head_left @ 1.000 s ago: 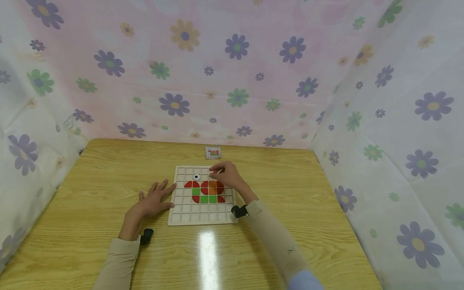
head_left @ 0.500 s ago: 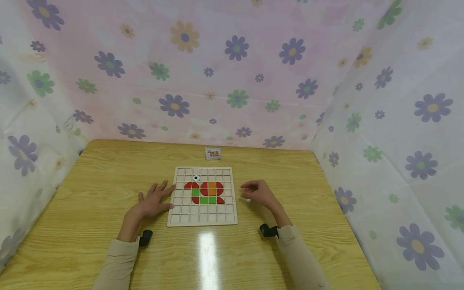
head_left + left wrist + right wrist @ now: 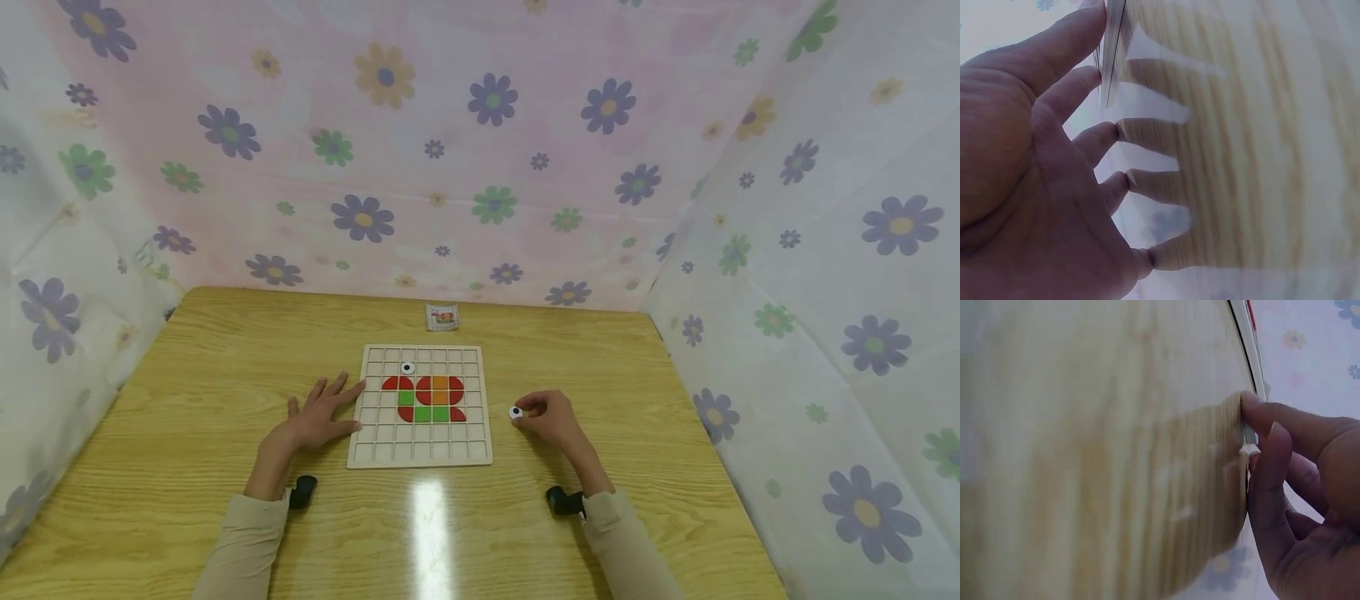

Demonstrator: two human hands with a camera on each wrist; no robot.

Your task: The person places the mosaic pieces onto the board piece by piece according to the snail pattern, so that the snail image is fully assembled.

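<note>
A square wooden grid board [image 3: 375, 452] lies mid-table, with red, green and orange tiles [image 3: 423, 414] set in some of its cells. One white eye tile [image 3: 407, 367] with a black dot sits in an upper cell. My left hand [image 3: 318, 417] rests spread on the table, thumb and index fingertips at the board's left edge; the left wrist view shows the board's edge [image 3: 1111, 56] by them. Right of the board, my right hand [image 3: 553, 419] pinches a second eye tile [image 3: 516, 412] between thumb and index finger, low at the tabletop. Its white edge [image 3: 1249, 449] shows in the right wrist view.
A small picture card [image 3: 442, 317] with a coloured figure on a grid lies behind the board. The wooden table [image 3: 622, 358] meets flower-printed cloth walls [image 3: 491, 167] at the back and sides.
My right hand has left the board's upper part and moved right and down to the table, where it now pinches the second eye tile. The left hand has stayed still.
</note>
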